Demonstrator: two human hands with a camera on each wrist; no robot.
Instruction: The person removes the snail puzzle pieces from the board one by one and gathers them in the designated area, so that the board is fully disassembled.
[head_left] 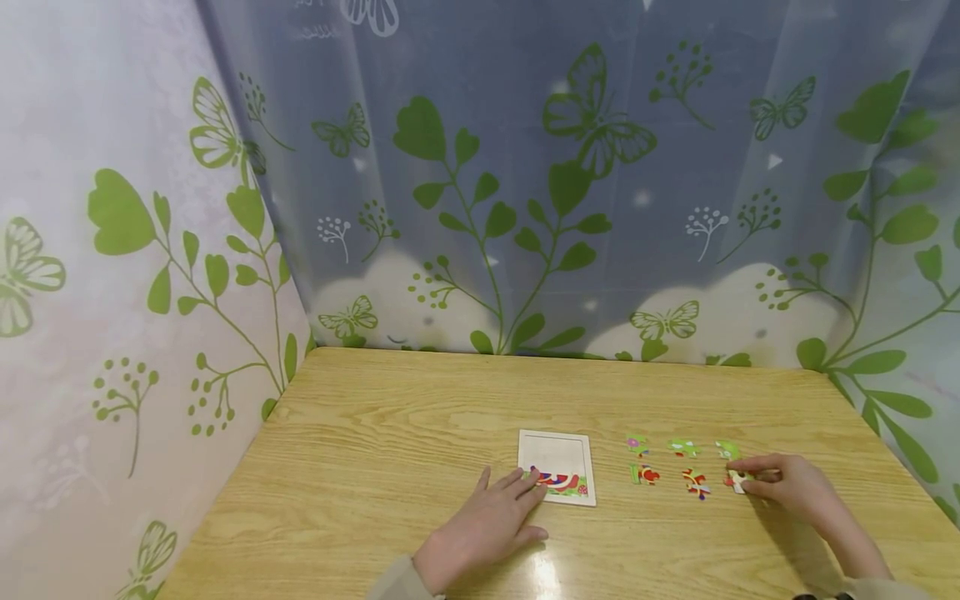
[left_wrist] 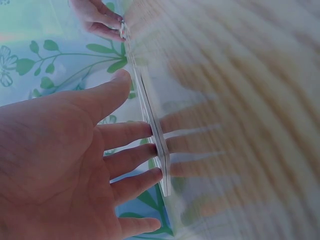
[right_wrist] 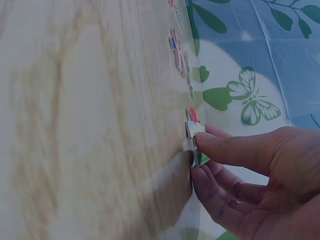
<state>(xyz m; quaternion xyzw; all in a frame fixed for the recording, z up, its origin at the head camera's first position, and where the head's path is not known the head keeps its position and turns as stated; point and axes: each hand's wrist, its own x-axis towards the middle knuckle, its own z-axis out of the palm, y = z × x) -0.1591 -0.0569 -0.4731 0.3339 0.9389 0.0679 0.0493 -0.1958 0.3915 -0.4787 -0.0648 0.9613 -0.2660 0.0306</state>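
Patterned curtain (head_left: 487, 200) behind; below it, the wood-grain table (head_left: 375, 433) bears all our work. Left hand (head_left: 487, 521) lies with fingers apart, tips touching the puzzle frame's near-left edge, gripping nothing. Right hand (head_left: 791, 487), out to the right, has thumb and fingers together, pinching one piece. The puzzle frame (head_left: 555, 452) lies flat between the hands, bare across its far part, a colored strip (head_left: 564, 483) along its near side. Right of it, loose: a pink-flower piece (head_left: 637, 444), two green pieces (head_left: 683, 448) (head_left: 726, 450), a red-and-green piece (head_left: 646, 475) and a red-and-blue piece (head_left: 696, 483). Last, the pinched piece (right_wrist: 194, 129), at the near row's right end; whether it is fully off the wood we cannot tell. We judge it best held lightly by its edges, picture up, clear of its neighbor, left fingertips steadying the frame without covering the strip.
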